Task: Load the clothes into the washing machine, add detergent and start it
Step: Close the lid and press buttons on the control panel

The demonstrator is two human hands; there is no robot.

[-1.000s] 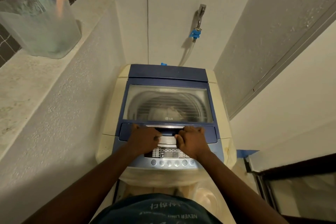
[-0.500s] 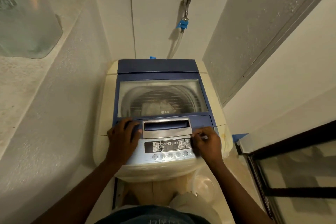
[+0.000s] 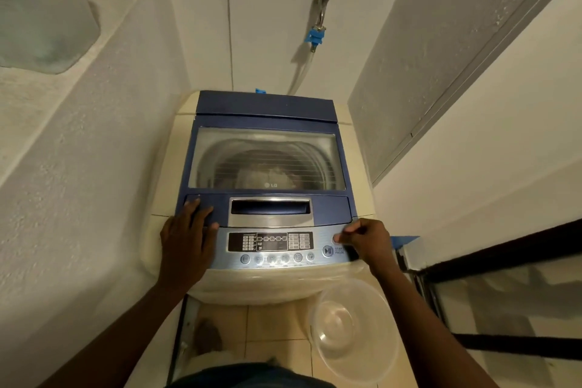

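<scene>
A top-loading washing machine point(image 3: 267, 110) with a blue lid stands against the back wall. Its lid is closed, and pale clothes point(image 3: 267, 175) show dimly through the glass window. My left hand point(image 3: 187, 239) rests flat on the lid's front left corner with fingers straight. My right hand point(image 3: 365, 238) is at the right end of the control panel point(image 3: 271, 242), fingers curled, one fingertip touching a round button just above the start/pause button point(image 3: 327, 251).
A clear plastic basin point(image 3: 352, 331) lies on the tiled floor at the machine's front right. A translucent tub point(image 3: 44, 16) sits on the left ledge. A tap with a blue hose fitting point(image 3: 316, 36) is on the back wall. A dark-framed door point(image 3: 504, 293) stands at right.
Both hands left the lid handle at the centre. My left hand slid to the lid's left corner; my right hand moved right to the buttons at the panel's end.
</scene>
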